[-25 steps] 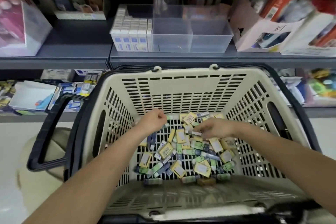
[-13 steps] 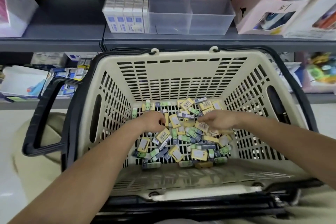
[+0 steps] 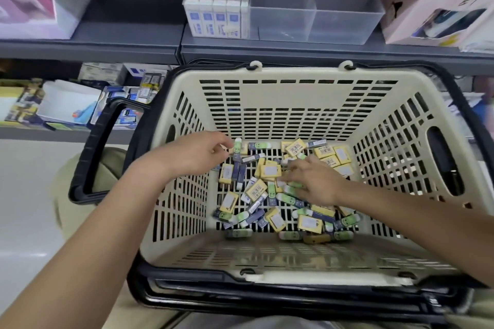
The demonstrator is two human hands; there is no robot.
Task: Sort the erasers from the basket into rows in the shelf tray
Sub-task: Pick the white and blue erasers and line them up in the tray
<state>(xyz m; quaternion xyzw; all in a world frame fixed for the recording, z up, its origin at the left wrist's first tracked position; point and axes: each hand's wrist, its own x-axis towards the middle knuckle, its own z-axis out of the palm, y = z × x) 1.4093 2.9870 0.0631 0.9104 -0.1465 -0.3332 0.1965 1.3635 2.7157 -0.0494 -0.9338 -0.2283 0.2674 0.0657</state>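
The left hand (image 3: 197, 153) has shifted to the eraser pile's (image 3: 256, 189) 11 o'clock corner, fingertips at a green eraser (image 3: 237, 147); the right hand (image 3: 315, 184) now spreads over the pile's centre.

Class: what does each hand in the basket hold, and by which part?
The left hand seems to pinch a green eraser near its far end; the right hand's hold cannot be told.

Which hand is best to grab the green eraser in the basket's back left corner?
Probably left. The left hand reaches right beside the green eraser; the right hand lies over the pile, farther away.
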